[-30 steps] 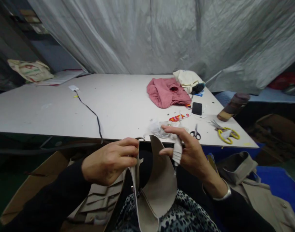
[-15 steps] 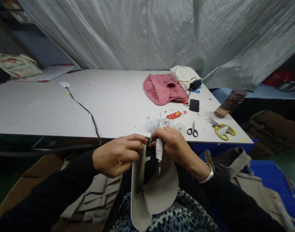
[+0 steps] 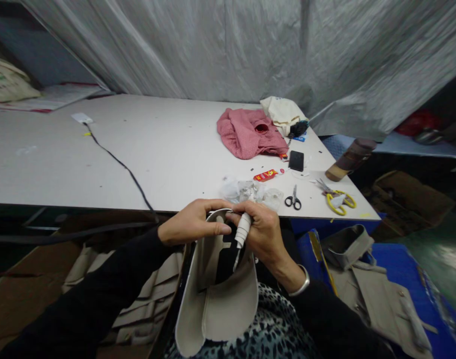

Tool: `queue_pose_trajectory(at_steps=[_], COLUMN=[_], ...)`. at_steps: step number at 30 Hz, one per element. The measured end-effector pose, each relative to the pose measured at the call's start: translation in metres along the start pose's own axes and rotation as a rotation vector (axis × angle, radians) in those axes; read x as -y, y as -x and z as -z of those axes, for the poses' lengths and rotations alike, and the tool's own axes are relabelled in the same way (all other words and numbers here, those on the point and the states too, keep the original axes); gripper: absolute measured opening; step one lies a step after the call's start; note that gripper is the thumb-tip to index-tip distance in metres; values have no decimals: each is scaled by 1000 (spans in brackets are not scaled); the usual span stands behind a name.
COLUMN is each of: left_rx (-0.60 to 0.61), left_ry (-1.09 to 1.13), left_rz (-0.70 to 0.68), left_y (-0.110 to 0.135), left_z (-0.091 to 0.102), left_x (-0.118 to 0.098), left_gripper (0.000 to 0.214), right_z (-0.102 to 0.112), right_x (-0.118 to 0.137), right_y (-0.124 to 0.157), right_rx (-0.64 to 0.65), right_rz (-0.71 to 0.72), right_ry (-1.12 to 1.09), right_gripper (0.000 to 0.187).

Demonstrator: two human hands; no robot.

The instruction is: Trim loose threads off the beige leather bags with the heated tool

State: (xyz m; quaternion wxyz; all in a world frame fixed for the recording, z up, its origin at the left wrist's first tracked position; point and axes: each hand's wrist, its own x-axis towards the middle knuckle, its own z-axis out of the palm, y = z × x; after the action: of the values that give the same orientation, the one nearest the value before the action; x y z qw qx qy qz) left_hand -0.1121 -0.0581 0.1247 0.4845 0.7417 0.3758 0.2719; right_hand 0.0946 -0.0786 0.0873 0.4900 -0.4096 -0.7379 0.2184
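Note:
Over my lap I hold a beige leather-like piece (image 3: pixel 220 294), curved into an open loop with a dark inside. My left hand (image 3: pixel 192 222) pinches its upper left edge between thumb and fingers. My right hand (image 3: pixel 260 229) is closed on a small tool with a white wrapped handle (image 3: pixel 243 229) and a thin metal tip pointing down into the piece; its fingertips also touch the top edge. Both hands meet at the top of the piece, just in front of the table's near edge.
The white table (image 3: pixel 168 149) carries a black cable (image 3: pixel 115 159), pink cloth (image 3: pixel 250 132), a black phone (image 3: pixel 296 160), a red glue tube (image 3: pixel 265 175), black scissors (image 3: pixel 292 199), yellow-handled scissors (image 3: pixel 338 202) and crumpled plastic (image 3: pixel 250 190). Stacked beige pieces (image 3: pixel 145 309) lie lower left, beige bags (image 3: pixel 362 259) lower right.
The hands came together at the top of the piece. The right hand closed round the white-handled tool and brought its tip down inside the loop. The view shifted slightly.

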Motion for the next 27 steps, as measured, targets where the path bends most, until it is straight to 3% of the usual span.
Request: queue_pose_trajectory(at_steps=[4, 8, 11, 13, 15, 18, 22, 24, 27], left_rx=[-110, -122, -256, -340, -317, -234, -123, -27, 45], left_ry=[48, 141, 293, 378, 430, 417, 259, 227, 242], left_rz=[72, 177, 316, 418, 495, 511, 508, 500, 468], left_y=[-10, -20, -28, -35, -45, -62, -78, -82, -85], left_z=[-12, 10, 32, 35, 22, -20, -73, -84, -85], left_x=[6, 21, 33, 40, 46, 57, 70, 71, 68], left_gripper=[27, 32, 36, 39, 38, 30, 24, 24, 23], right_z=[-7, -7, 11, 31, 53, 77, 86, 86, 85], right_x=[-4, -13, -30, -48, -69, -97, -118, -124, -131], right_y=[-1, 2, 11, 17, 21, 23, 22, 22, 22], right_rx=[5, 23, -20, -76, -170, -278, -307, -303, -300], right_rz=[-100, -158, -188, -225, -277, -437, -592, -606, -577], right_ry=[-56, -258, -350, -301, -148, -38, -87, -50, 43], right_gripper=[11, 24, 37, 47, 52, 49, 37, 35, 37])
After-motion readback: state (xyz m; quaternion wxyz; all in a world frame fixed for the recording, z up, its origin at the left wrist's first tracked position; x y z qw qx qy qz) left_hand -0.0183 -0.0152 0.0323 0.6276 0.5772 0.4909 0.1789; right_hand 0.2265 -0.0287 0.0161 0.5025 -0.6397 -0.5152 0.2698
